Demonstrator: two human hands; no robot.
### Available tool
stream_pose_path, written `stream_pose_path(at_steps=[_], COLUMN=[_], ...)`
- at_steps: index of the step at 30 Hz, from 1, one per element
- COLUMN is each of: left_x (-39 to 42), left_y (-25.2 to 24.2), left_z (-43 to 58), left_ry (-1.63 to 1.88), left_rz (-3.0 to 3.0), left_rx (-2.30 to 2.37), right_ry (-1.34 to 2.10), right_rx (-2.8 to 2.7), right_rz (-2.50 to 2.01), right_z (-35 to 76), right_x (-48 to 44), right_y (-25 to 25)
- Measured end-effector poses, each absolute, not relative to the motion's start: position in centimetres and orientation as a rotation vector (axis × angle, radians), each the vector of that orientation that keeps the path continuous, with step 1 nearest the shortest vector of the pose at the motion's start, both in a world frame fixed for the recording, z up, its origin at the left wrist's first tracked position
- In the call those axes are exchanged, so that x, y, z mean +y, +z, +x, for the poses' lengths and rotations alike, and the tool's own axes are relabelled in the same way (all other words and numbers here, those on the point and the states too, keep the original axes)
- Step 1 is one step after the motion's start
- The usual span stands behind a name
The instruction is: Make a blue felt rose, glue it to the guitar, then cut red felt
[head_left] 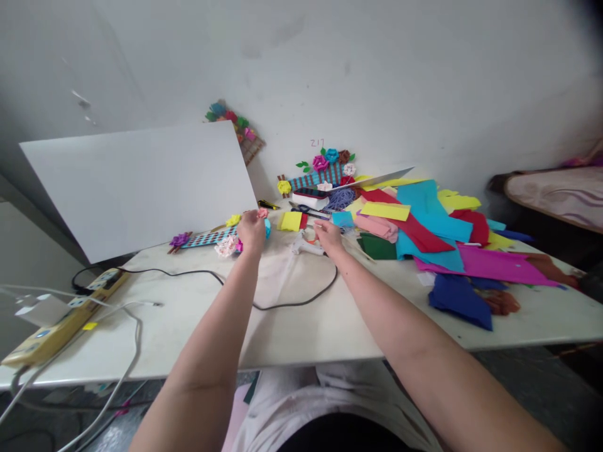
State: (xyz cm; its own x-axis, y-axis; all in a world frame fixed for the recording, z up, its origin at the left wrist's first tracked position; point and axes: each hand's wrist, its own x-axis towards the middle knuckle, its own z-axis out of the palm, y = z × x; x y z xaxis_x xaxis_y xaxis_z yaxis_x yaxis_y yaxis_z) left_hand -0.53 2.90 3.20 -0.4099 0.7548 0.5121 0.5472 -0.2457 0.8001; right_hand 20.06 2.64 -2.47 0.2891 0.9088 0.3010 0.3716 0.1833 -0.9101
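Note:
My left hand (252,232) is at the right end of a blue-and-brown woven strip (211,236) that carries paper flowers. Its fingers are bent together among the flowers; what they grip is hidden. Beside that hand are a pale speckled paper flower (227,246) and a yellow one (233,220). A purple flower (179,240) sits at the strip's left end. My right hand (328,237) has thumb and fingertips pinched together, with anything between them too small to name. Just left of it a white glue gun (306,245) lies on the table.
A white board (141,188) leans at the back left. A yellow power strip (61,320) and cables occupy the left side. Coloured crepe paper (433,216) is heaped at the right. Scissors (308,210), a phone (311,193) and another flowered woven piece (318,178) are at the back.

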Motion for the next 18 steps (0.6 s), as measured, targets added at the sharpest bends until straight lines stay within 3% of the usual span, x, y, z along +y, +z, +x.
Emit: stream_pose_path(at_steps=[6, 18], left_x=[2.3, 2.8], left_y=[1.2, -3.4], left_z=[3.3, 2.2], left_ry=[1.307, 1.392], left_rz=[1.799, 1.347], left_rx=[1.589, 1.273], right_ry=[0.432, 0.354], right_rx=[-1.425, -1.455], right_rz=[-1.454, -1.524], right_z=[20.1, 20.2], right_x=[2.6, 1.7], right_y=[-2.5, -0.8])
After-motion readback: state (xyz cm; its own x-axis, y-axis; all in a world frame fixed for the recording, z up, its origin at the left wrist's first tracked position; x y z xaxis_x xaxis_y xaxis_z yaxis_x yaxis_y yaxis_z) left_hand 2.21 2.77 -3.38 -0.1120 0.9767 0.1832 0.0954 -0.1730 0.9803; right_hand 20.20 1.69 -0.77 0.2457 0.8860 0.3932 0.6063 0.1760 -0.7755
